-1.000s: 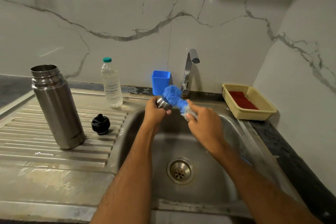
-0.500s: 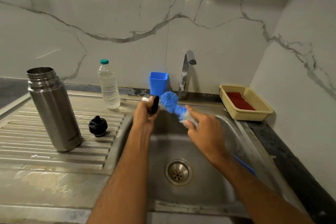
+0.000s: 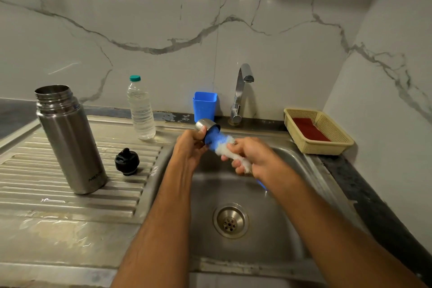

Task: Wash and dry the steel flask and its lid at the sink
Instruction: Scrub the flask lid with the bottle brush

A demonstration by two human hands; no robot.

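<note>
Scrubbing well means twisting the blue-and-white bristle brush (image 3: 219, 146), gripped in the right hand (image 3: 253, 159), fully inside the small steel cup lid (image 3: 207, 127), which the left hand's (image 3: 190, 148) fingers clasp at twelve o'clock over the steel sink (image 3: 292, 206).

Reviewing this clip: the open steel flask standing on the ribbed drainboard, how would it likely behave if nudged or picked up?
The steel flask is tall and narrow and stands on the drainboard's ridges, so a high nudge may tip it. The smooth metal wall looks rigid, and could be slippery in wet hands. On its side the round body would probably roll.
</note>
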